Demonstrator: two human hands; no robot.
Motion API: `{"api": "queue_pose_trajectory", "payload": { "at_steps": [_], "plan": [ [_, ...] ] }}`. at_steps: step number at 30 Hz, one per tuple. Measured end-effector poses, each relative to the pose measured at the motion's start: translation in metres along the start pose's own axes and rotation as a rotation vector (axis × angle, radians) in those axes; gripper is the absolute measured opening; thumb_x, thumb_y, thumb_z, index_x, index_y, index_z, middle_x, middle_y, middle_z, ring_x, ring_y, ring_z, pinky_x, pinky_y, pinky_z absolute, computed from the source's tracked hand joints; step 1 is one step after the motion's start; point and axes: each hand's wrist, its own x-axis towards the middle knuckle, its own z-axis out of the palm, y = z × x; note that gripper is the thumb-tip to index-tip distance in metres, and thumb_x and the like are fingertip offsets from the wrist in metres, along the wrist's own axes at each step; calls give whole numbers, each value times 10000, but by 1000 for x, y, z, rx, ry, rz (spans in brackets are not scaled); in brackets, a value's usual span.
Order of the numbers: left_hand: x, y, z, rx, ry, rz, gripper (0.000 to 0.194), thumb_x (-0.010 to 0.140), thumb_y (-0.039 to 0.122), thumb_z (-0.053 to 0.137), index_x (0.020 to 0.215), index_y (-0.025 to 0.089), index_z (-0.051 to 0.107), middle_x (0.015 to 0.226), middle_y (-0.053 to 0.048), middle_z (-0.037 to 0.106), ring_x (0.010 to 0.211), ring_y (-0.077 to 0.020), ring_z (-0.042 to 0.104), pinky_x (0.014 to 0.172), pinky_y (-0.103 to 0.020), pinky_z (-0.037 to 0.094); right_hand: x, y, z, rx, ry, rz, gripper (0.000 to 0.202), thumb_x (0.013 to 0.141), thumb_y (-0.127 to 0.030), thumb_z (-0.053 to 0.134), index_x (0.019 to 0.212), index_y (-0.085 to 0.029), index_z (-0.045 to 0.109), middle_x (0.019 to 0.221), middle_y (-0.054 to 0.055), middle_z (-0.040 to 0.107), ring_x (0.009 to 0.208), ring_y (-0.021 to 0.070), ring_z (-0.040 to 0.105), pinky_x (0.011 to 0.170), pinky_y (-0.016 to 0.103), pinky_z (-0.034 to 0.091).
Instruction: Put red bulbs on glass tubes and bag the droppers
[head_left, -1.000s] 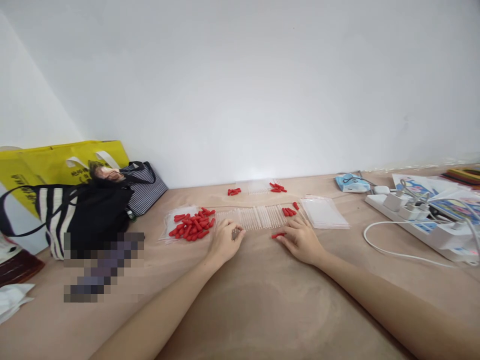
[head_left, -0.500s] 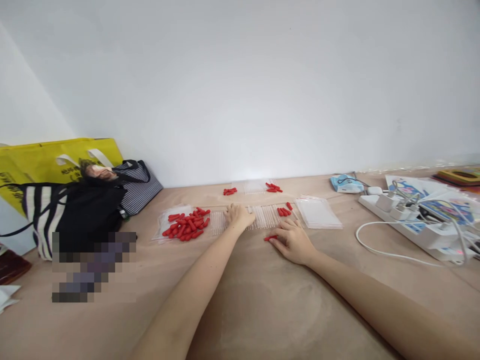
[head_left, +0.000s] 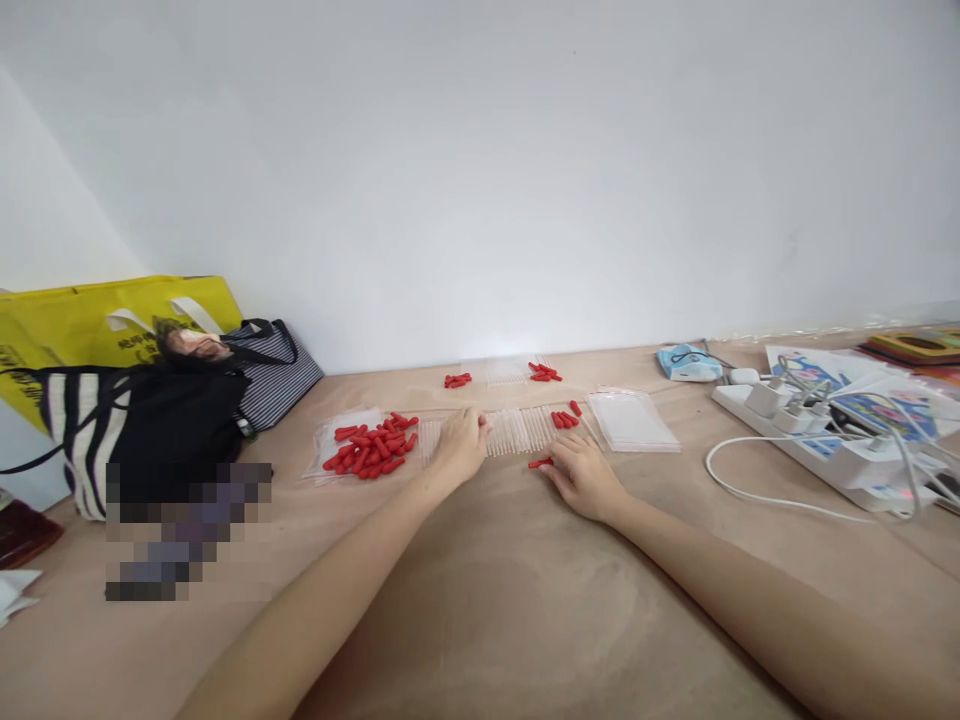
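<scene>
My left hand (head_left: pixel 463 446) is over the row of thin clear sticks (head_left: pixel 517 432), its fingers pinched together; what they hold, if anything, is too small to name. To the right, my right hand (head_left: pixel 585 476) rests low on the table with a small red piece (head_left: pixel 539 464) between its fingertips. Several red pieces (head_left: pixel 565 419) lie just beyond that hand. A heap of red pieces (head_left: pixel 371 447) sits on clear plastic bags (head_left: pixel 319 450) at the left.
Clear bags (head_left: pixel 634 420) lie right of the sticks. Small red groups (head_left: pixel 457 380) are near the wall. A blue mask (head_left: pixel 688 363), a white power strip (head_left: pixel 817 450) with cables and papers are at the right. Bags (head_left: pixel 150 430) stand at the left.
My left hand has turned and closed its fingers, drawing slightly left along the sticks. My right hand has barely moved and keeps the red piece. The view has shifted slightly.
</scene>
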Motion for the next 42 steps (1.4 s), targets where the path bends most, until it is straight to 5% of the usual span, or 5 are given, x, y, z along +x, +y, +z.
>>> {"api": "queue_pose_trajectory", "payload": {
  "at_steps": [8, 29, 42],
  "plan": [
    [-57, -40, -3, -275, 2, 320, 217, 844, 150, 379, 981, 193, 543, 892, -43, 596, 813, -164, 556, 749, -295, 434, 16, -10, 17, 249, 59, -130, 278, 809, -123, 399, 1044, -183, 535, 889, 77, 549, 809, 161, 530, 737, 319, 429],
    [-60, -37, 0, -272, 36, 378, 219, 855, 174, 390, 952, 187, 585, 902, -39, 625, 835, -160, 563, 772, -300, 409, 17, -23, 16, 405, -43, -106, 94, 778, -149, 471, 826, -177, 547, 790, 33, 552, 659, 113, 490, 600, 231, 411],
    [-54, -33, 6, -256, 16, 389, 221, 872, 261, 421, 944, 207, 622, 738, 0, 631, 677, -127, 565, 710, -288, 332, 18, -19, 16, 455, -34, -190, 113, 808, -203, 477, 856, -166, 572, 824, 62, 597, 744, 135, 550, 688, 255, 439]
  ]
}}
